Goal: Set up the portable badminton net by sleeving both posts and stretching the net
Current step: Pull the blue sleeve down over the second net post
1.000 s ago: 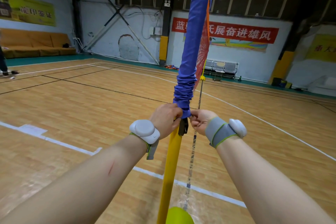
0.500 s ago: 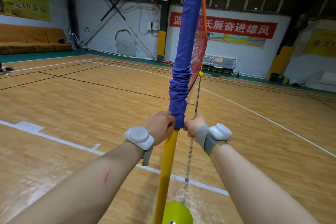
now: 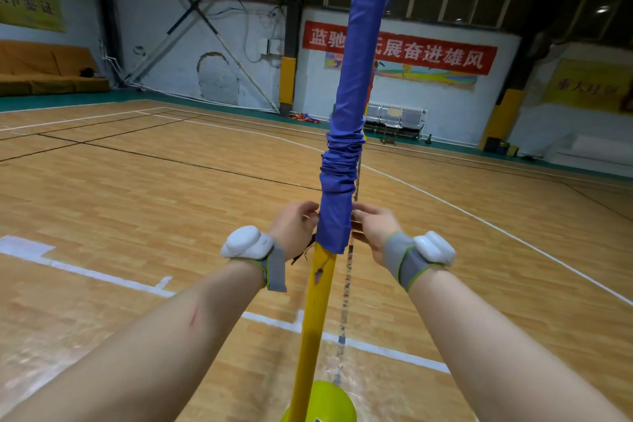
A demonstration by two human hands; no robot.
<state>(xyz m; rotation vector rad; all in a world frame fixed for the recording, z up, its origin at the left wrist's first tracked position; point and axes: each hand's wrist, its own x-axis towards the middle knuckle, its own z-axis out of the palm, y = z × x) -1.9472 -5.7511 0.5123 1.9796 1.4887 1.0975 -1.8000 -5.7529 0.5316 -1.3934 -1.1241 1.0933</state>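
A yellow post [image 3: 317, 312] rises from a lime-green base [image 3: 329, 401] right in front of me. The net's blue sleeve [image 3: 337, 181] covers the post's upper part, bunched into wrinkles just above its lower hem. My left hand [image 3: 294, 228] pinches the hem's left side and my right hand [image 3: 371, 228] pinches its right side. Only a thin edge of the orange net [image 3: 370, 82] shows behind the sleeve. A thin dark cord [image 3: 346, 301] hangs down to the right of the post.
Wooden court floor [image 3: 154, 199] with white and black lines spreads all around. A row of chairs [image 3: 397, 120] stands against the far wall below a red banner [image 3: 411, 53]. Orange mats [image 3: 44, 68] lie at the far left.
Both hands have drawn the sleeve's hem farther down the yellow post, and the bunched wrinkles now sit higher above them. My view has tilted slightly.
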